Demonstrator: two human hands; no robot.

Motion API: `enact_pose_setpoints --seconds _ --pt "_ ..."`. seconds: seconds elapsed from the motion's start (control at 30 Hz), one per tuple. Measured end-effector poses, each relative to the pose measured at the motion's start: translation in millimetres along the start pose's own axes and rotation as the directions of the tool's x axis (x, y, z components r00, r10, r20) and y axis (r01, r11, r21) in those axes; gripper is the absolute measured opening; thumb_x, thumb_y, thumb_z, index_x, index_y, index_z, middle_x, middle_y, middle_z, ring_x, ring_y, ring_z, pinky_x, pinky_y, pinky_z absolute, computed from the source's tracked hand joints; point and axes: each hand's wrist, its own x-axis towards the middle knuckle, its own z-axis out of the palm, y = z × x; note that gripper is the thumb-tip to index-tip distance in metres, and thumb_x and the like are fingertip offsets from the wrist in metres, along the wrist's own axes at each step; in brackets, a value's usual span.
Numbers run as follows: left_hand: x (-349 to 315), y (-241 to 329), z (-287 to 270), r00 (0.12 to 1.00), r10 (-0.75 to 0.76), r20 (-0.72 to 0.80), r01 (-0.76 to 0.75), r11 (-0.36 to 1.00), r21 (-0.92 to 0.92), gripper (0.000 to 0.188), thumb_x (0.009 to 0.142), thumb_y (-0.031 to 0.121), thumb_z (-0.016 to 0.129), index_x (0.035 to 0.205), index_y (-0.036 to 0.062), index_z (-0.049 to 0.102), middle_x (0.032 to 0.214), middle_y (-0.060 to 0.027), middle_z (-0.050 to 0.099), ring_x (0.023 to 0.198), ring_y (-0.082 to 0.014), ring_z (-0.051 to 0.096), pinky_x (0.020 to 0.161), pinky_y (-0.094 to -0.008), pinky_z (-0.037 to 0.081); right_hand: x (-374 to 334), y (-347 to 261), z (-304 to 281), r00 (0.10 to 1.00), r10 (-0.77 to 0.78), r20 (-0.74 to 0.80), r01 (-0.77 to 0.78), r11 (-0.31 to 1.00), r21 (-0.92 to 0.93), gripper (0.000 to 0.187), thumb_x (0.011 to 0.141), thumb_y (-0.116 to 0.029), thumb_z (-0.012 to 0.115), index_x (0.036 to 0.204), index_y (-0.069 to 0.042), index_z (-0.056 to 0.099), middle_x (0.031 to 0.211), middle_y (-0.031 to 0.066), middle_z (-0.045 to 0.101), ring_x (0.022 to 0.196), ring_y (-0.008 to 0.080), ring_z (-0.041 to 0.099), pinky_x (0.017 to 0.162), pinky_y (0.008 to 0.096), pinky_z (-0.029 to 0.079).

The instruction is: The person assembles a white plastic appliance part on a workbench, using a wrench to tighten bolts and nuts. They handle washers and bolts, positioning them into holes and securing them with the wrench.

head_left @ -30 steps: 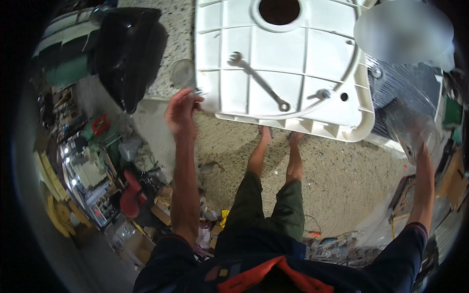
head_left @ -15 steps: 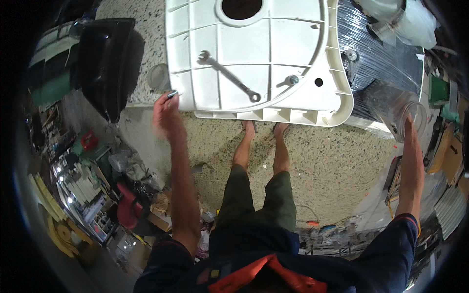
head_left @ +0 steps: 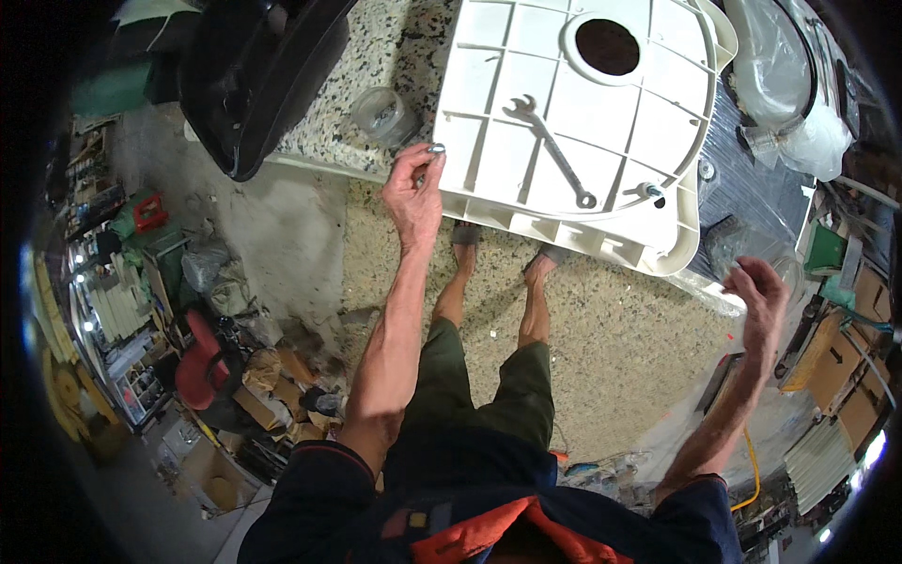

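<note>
My left hand (head_left: 413, 193) pinches a small metal bolt (head_left: 436, 148) at the left edge of a white ribbed plastic panel (head_left: 484, 179). My right hand (head_left: 759, 296) is closed beside a clear jar (head_left: 725, 237), fingertips together; what they hold, if anything, is too small to make out. A combination wrench (head_left: 554, 155) lies diagonally on the panel. Near the panel's right corner, another bolt (head_left: 650, 191) stands up by a hole. Left of the panel, a clear cup (head_left: 387, 117) sits on the speckled tabletop (head_left: 329, 136).
A black plastic shell (head_left: 249, 94) lies at the left of the table. Dark plastic-wrapped material (head_left: 742, 174) is at the right, below clear plastic bags (head_left: 775, 75). A red chair (head_left: 202, 362) and clutter stand on the left floor; cardboard (head_left: 817, 352) is at the right.
My right hand has come out of the jar and now hovers beside it, fingers closed. My left hand still pinches the bolt by the panel's edge. The whole view has shifted and turned.
</note>
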Motion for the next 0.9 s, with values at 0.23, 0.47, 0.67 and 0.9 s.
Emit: enact_pose_setpoints --seconds 0.23,0.47,0.67,0.9 --pt "4 -11 -4 0.983 0.18 0.039 -0.183 0.98 0.083 0.017 0.091 -0.008 0.071 0.106 -0.001 0.071 0.119 -0.0092 0.07 0.1 -0.0136 0.067 0.082 -0.0272 0.054 -27 -103 278 0.884 -0.272 0.38 0.269 0.961 0.06 0.017 0.097 -0.005 0.07 0.111 0.006 0.07 0.096 0.0153 0.075 0.082 0.0199 0.074 0.074 0.0323 0.063" --pt "9 -17 -3 0.982 0.186 -0.004 -0.186 0.978 -0.093 0.024 0.083 -0.014 0.07 0.098 0.0042 0.076 0.099 -0.0048 0.07 0.085 -0.014 0.06 0.075 -0.028 0.051 -4 -134 392 0.719 -0.636 0.28 0.69 0.702 -0.177 0.012 0.092 -0.002 0.069 0.101 0.006 0.072 0.092 0.0198 0.069 0.079 0.0334 0.07 0.069 0.0434 0.055" --pt "13 -21 -3 0.981 0.194 -0.023 -0.195 0.965 -0.173 0.027 0.082 -0.014 0.073 0.098 0.0072 0.077 0.095 -0.0046 0.07 0.081 -0.0157 0.061 0.068 -0.029 0.049 0 -130 402 0.683 -0.645 0.343 0.73 0.619 -0.289 0.013 0.091 0.001 0.067 0.101 0.007 0.072 0.093 0.022 0.069 0.08 0.0368 0.071 0.07 0.045 0.056" --pt "10 -19 -5 0.997 0.067 0.049 -0.049 0.954 -0.295 0.004 0.091 -0.002 0.068 0.092 0.0015 0.07 0.102 -0.0036 0.063 0.091 -0.0135 0.061 0.082 -0.0267 0.051 5 -133 398 0.645 -0.646 0.407 0.764 0.551 -0.337 0.01 0.093 -0.004 0.07 0.096 0.005 0.071 0.09 0.0196 0.07 0.075 0.0361 0.069 0.067 0.0431 0.057"
